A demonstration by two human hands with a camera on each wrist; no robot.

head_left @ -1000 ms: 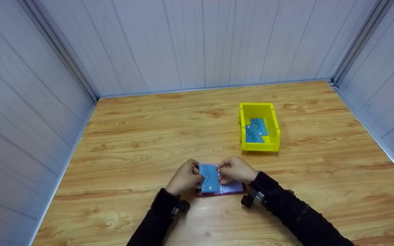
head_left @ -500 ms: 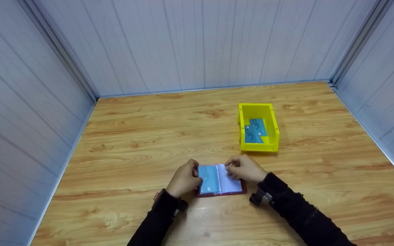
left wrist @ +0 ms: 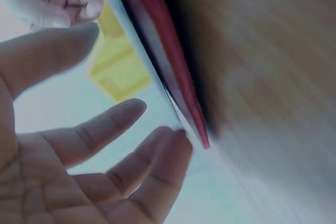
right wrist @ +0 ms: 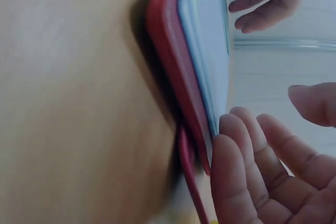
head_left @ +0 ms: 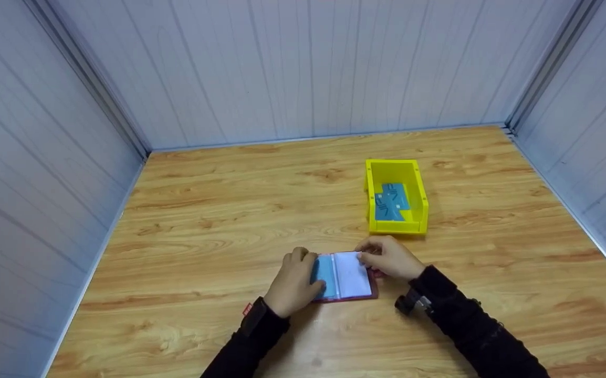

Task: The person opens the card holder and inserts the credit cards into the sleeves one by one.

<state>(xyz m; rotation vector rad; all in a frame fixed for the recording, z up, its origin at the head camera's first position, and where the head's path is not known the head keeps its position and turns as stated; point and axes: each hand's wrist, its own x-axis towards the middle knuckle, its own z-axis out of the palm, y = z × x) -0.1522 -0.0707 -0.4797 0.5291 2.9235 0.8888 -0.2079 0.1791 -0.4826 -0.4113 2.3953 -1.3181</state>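
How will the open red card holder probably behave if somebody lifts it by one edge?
The card holder would probably fold at the middle, since it lies open like a book. Its pages may flop; they look thin beside the thicker cover. The strap might dangle, because it sticks out from the edge.

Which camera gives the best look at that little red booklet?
The head view: the red booklet lies open, its inside seen from above, though the left hand covers part. Both wrist views are closer but show it nearly edge-on and cut off at the top.
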